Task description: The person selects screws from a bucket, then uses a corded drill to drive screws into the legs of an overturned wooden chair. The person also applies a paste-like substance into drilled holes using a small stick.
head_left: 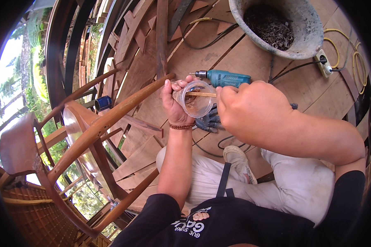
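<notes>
My left hand (pixel 175 101) is wrapped round a clear plastic cup (pixel 198 110), tipped so that its mouth shows. Brown, paste-like stuff (pixel 191 100) clings to the inside of the cup. My right hand (pixel 245 105) is closed on a thin wooden stick (pixel 204 94), and the stick's far end reaches into the cup. Just beyond my hands a teal power drill (pixel 228 78) lies on the wooden floor, its bit pointing left. Beneath the cup lies a dark glove (pixel 210 120), partly hidden by my hands.
On the left, a wooden chair (pixel 82 142) lies tipped over, with a dark blue can (pixel 103 103) beside it. A grey bucket (pixel 305 31) of dark scraps stands at the far right, near a power strip (pixel 323 62) and yellow cable (pixel 360 68). Wood offcuts (pixel 140 40) lie at the far left.
</notes>
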The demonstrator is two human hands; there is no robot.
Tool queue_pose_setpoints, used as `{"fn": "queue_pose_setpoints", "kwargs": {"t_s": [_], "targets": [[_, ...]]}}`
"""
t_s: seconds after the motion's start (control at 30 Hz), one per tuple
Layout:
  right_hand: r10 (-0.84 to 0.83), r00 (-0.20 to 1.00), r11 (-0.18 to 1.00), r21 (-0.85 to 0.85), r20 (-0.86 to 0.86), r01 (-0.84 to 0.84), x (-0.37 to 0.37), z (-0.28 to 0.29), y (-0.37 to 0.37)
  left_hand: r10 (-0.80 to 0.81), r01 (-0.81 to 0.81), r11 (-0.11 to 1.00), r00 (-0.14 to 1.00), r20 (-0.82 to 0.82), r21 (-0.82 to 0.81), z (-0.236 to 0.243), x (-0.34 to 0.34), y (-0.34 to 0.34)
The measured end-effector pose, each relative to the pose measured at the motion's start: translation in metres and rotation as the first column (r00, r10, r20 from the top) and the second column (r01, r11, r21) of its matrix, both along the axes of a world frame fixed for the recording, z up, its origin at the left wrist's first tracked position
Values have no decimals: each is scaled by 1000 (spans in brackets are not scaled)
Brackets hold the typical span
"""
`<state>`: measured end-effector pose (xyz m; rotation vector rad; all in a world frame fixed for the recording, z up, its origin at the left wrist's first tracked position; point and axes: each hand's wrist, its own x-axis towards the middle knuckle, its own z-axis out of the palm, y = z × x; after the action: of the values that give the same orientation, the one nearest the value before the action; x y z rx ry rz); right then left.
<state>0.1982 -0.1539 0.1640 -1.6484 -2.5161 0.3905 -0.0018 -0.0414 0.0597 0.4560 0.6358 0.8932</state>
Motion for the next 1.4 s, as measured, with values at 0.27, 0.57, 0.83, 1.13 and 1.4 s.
{"fn": "queue_pose_setpoints", "kwargs": {"t_s": [0.27,0.57,0.83,1.13,1.4], "targets": [[-233,835,912,-411,-498,9,20,-38,10,-13,12,1000,999,42,22,-5,-13,7],[-821,327,411,-883,-467,-227,44,-49,10,155,-151,979,988,20,-135,-21,-22,21],[-896,-74,427,-804,-438,-414,45,-96,-3,248,-263,911,965,-88,-316,-66,-6,23],[-842,-259,529,-818,-473,-227,25,-163,36,201,-334,932,798,-569,-140,-153,41,71],[-828,-261,560,-755,-497,-342,-29,-176,100,17,-5,1000,909,-416,30,-42,16,37]]}}
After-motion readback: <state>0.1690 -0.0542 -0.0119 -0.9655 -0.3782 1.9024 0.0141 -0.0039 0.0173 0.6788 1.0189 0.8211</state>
